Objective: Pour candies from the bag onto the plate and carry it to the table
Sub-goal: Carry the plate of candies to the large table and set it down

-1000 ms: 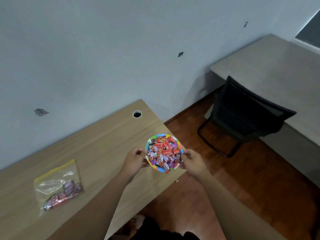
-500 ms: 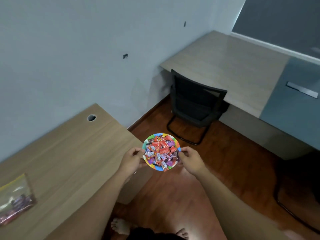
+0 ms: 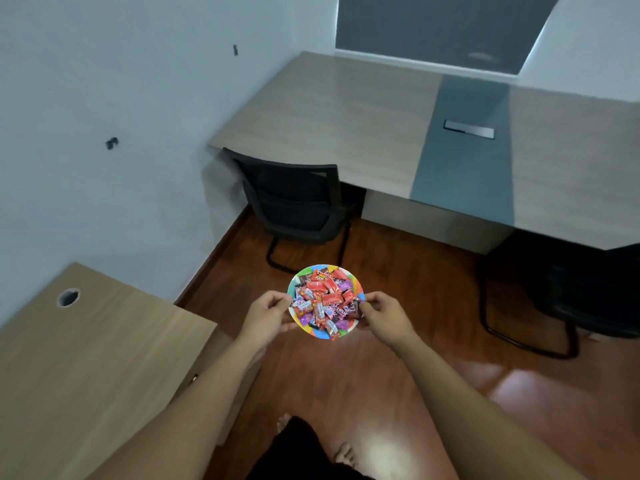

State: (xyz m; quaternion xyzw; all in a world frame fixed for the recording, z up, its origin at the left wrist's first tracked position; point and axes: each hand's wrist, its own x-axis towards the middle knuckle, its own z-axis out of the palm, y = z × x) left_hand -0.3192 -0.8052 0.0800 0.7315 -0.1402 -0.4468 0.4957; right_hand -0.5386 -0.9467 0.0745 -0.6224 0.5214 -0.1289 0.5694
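A small round plate (image 3: pixel 352 277) with a rim of many colours is heaped with red and purple wrapped candies (image 3: pixel 325 301). I hold it level in the air above the wooden floor. My left hand (image 3: pixel 268 315) pinches its left rim and my right hand (image 3: pixel 386 315) pinches its right rim. The candy bag is out of view. A large grey-brown table (image 3: pixel 346 112) with a blue-grey strip stands ahead, beyond the plate.
A black mesh chair (image 3: pixel 298 202) is tucked at the big table's near left corner. A second dark chair (image 3: pixel 588 296) stands at the right. The light wooden desk (image 3: pixel 86 358) with a cable hole is at my lower left. My bare feet show below.
The view has swung right, away from the wooden desk; the bag has left the view. The plate has moved off the desk's edge and over the floor, with the big table closer.
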